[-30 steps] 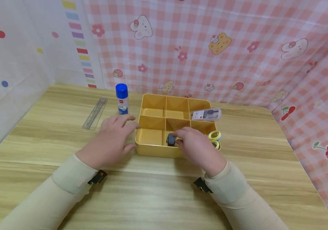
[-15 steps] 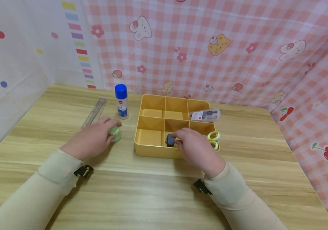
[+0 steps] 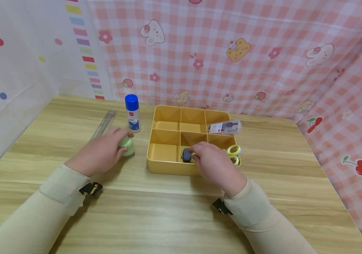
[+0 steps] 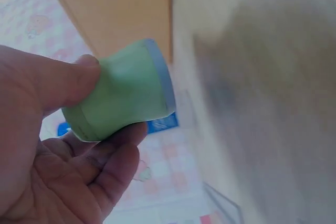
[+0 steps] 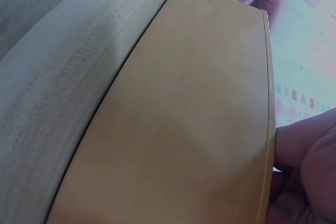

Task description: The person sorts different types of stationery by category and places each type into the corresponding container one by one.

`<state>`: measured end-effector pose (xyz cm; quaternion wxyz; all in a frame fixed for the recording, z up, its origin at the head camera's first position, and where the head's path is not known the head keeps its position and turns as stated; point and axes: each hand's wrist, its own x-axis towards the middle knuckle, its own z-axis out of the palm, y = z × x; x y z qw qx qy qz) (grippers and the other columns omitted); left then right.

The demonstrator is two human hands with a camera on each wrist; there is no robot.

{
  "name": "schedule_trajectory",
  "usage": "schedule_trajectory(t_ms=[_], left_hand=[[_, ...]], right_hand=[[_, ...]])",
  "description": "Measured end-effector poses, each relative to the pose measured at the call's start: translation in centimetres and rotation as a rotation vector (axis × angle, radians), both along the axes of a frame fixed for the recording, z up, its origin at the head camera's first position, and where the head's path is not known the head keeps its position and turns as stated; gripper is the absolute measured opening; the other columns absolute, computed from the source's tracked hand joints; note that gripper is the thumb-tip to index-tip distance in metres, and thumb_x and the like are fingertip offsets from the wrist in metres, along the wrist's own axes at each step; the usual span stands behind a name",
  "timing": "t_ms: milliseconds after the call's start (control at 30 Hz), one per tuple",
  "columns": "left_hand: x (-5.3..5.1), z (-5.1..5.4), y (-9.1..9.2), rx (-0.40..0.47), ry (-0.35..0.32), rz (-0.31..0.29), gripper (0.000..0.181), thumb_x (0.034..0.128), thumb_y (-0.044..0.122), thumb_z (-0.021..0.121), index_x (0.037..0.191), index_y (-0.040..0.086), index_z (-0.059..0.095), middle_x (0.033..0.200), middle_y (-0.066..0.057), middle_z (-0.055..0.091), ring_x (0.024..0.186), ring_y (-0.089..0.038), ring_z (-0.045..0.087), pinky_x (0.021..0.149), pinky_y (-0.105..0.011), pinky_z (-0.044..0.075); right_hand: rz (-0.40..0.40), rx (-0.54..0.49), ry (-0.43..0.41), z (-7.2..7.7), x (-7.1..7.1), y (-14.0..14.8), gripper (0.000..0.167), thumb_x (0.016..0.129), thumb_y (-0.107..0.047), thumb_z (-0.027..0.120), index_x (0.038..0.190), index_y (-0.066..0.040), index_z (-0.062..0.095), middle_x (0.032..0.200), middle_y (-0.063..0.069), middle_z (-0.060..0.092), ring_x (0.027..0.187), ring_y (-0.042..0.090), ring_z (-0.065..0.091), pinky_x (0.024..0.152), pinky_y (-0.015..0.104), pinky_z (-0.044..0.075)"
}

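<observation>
My left hand (image 3: 96,151) grips a small green waisted cylinder (image 4: 123,90) with a blue-grey base, left of the yellow organizer box (image 3: 172,168). In the left wrist view, thumb and fingers pinch its sides, and it is tilted. My right hand (image 3: 217,164) reaches over the box's front wall into the front middle compartment. There it pinches a dark blue-grey object (image 3: 186,155) with a bit of yellow beside the fingers; its kind is unclear. In the right wrist view, the box wall hides that object.
A blue-capped glue bottle (image 3: 132,114) stands behind my left hand. Further left lies a clear ruler (image 3: 104,123). In the box's right compartments are a clear pack with a drawing compass (image 3: 226,127) and yellow-handled scissors (image 3: 234,150).
My left hand has moved left from the box's edge and taken hold of the green cylinder, now slightly more tilted. The right hand keeps its place in the box.
</observation>
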<state>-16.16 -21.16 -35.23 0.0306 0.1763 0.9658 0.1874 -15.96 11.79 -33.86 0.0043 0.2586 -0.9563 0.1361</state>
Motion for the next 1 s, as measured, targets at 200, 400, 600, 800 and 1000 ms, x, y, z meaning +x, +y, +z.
schedule_trajectory(t_ms=[200, 400, 600, 800, 1000], left_hand=[[0.0, 1.7, 1.2, 0.061, 0.092, -0.007, 0.038, 0.1067, 0.019, 0.062, 0.143, 0.012, 0.052, 0.139, -0.017, 0.056, 0.120, -0.033, 0.059, 0.101, -0.056, 0.054], [0.1, 3.6, 3.4, 0.130, 0.171, -0.065, 0.040, 0.1053, 0.022, 0.065, 0.143, 0.012, 0.054, 0.134, -0.013, 0.057, 0.112, -0.031, 0.063, 0.093, -0.052, 0.058], [-0.4, 3.5, 6.3, 0.137, 0.153, -0.159, 0.041, 0.1037, 0.019, 0.067, 0.143, 0.012, 0.055, 0.133, -0.010, 0.059, 0.107, -0.027, 0.066, 0.093, -0.046, 0.059], [-1.2, 2.1, 8.1, 0.047, 0.119, -0.204, 0.041, 0.1019, 0.020, 0.070, 0.141, 0.016, 0.059, 0.131, -0.005, 0.063, 0.107, -0.024, 0.066, 0.097, -0.044, 0.058], [-1.7, 1.3, 9.0, -0.052, 0.078, -0.211, 0.041, 0.1025, 0.026, 0.070, 0.142, 0.020, 0.061, 0.138, -0.004, 0.066, 0.125, -0.025, 0.065, 0.114, -0.052, 0.041]], right_hand=[[0.018, 0.000, 0.009, 0.0, -0.1, -0.1, 0.022, 0.101, -0.008, 0.066, 0.121, -0.007, 0.075, 0.118, 0.008, 0.076, 0.110, 0.027, 0.072, 0.097, 0.045, 0.057], [0.009, -0.002, 0.006, 0.0, -0.1, -0.2, 0.022, 0.101, -0.008, 0.065, 0.120, -0.008, 0.075, 0.119, 0.007, 0.076, 0.111, 0.027, 0.072, 0.098, 0.045, 0.057], [-0.001, -0.012, -0.006, 0.0, 0.0, -0.2, 0.021, 0.101, -0.008, 0.065, 0.120, -0.008, 0.075, 0.120, 0.006, 0.076, 0.113, 0.026, 0.071, 0.099, 0.044, 0.056], [-0.015, -0.014, -0.026, -0.2, 0.0, -0.2, 0.021, 0.102, -0.008, 0.064, 0.120, -0.007, 0.075, 0.120, 0.006, 0.075, 0.112, 0.026, 0.071, 0.099, 0.044, 0.056], [-0.013, -0.015, -0.018, -0.2, 0.0, 0.0, 0.021, 0.102, -0.007, 0.064, 0.119, -0.007, 0.075, 0.119, 0.006, 0.075, 0.112, 0.026, 0.071, 0.099, 0.043, 0.056]])
